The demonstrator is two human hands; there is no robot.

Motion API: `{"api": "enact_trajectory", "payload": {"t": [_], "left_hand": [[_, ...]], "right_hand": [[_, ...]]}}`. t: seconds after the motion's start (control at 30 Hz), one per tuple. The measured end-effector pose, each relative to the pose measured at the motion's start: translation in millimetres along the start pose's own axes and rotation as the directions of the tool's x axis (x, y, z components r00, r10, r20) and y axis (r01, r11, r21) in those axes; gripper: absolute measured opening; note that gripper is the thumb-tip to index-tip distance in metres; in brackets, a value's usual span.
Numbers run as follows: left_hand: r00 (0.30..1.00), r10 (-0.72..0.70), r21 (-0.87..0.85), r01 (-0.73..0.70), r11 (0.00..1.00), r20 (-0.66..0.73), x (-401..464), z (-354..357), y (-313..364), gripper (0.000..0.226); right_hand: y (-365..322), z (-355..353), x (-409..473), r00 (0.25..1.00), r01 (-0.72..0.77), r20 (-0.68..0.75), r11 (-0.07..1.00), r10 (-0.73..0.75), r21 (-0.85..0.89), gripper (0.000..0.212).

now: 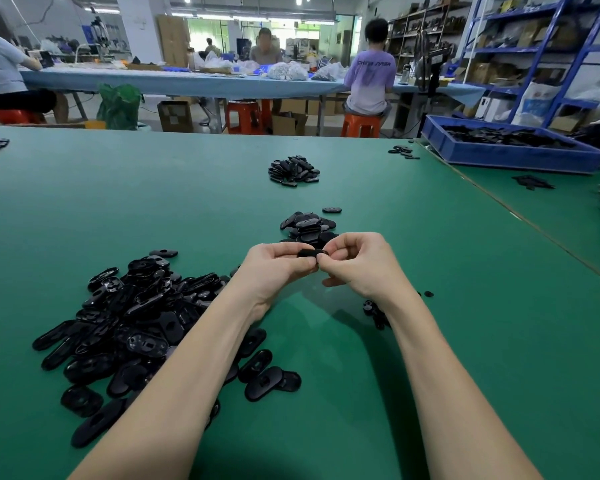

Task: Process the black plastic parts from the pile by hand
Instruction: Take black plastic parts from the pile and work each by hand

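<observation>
A person sits at a green table point(84, 209), both bare forearms reaching forward. On the left lies a large pile point(132, 313) of flat black oval plastic parts, just beside and partly under the left forearm. The left hand point(274, 268) and the right hand point(361, 263) meet above the table, together pinching one black part point(311, 252) between curled fingers and thumbs, held edge-on. Just beyond the hands sits a smaller pile point(307, 225) of the same parts; a third pile point(293, 170) lies farther back. A few small black pieces point(374, 311) lie beside the right wrist. Far right, a blue bin point(506, 155) holds more black parts. Across the room, a seated worker's purple shirt point(371, 76) carries writing too blurred to read
</observation>
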State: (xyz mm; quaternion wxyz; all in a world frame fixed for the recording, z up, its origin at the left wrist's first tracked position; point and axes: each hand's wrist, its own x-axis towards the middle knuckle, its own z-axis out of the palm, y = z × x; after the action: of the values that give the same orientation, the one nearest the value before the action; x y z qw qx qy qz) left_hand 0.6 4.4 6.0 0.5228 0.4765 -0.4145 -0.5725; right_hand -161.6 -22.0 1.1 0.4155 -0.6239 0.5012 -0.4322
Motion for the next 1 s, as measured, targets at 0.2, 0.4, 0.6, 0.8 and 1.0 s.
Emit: {"api": "enact_trajectory", "payload": {"t": [0.2, 0.4, 0.6, 0.8, 1.0], "left_hand": [[0.999, 0.034, 0.039, -0.035, 0.999, 0.025, 0.1, -2.9, -0.1, 0.015], [0.999, 0.048, 0.087, -0.049, 0.995, 0.007, 1.2, -1.7, -0.4, 0.016], [0.998, 0.033, 0.045, -0.036, 0.998, 0.058, 0.8, -5.4, 1.6, 0.017], [0.998, 0.062, 0.141, -0.063, 0.988, 0.016, -0.1, -3.5, -0.1, 0.018], [0.993, 0.103, 0.22, -0.089, 0.971, -0.054, 0.0, 0.7, -2.6, 0.017]], "right_hand": [[-0.9, -0.5, -2.9, 1.0, -0.011, 0.004, 1.0, 0.011, 0.025, 0.007], [-2.7, 2.1, -4.1, 1.0, -0.012, -0.008, 1.0, 0.013, 0.02, 0.008], [-2.7, 0.1, -4.9, 1.0, -0.025, 0.011, 0.996, 0.024, 0.082, 0.008], [1.0, 1.3, -3.4, 1.0, -0.019, 0.001, 0.999, 0.019, 0.05, 0.009], [3.4, 4.4, -1.7, 1.0, 0.001, -0.031, 0.999, 0.0, 0.042, 0.009]]}}
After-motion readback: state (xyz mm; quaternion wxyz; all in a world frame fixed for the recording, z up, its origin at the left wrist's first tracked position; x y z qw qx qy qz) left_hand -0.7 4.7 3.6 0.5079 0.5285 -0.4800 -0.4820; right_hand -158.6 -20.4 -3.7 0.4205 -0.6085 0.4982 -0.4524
